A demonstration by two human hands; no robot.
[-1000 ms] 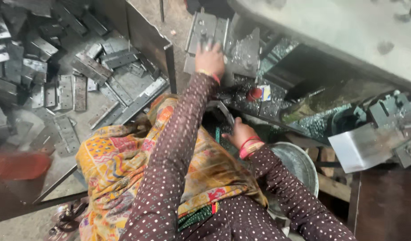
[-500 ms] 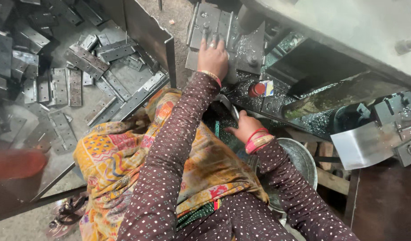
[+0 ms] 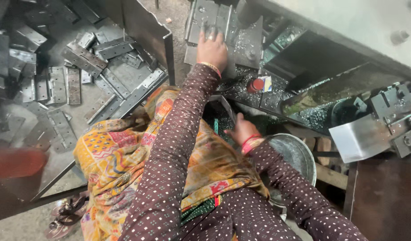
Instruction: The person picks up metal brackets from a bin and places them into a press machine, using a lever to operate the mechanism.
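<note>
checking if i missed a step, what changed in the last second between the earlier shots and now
Little changed. The left hand stays flat on the grey metal hinge plates on the machine bed, perhaps pushed slightly further forward. The right hand stays low beside the round metal bowl; its grip is hidden. The pile of grey hinges in the tray lies as before.

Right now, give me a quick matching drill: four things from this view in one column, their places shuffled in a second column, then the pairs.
Things:
1. left hand
2. right hand
3. hinges
4. red cap

Places:
A. heaped in the tray at the far left
B. low, beside the metal bowl
C. flat on the grey plate at the top
D. on the bench among metal shavings

Pairs: 1-C, 2-B, 3-A, 4-D
</note>
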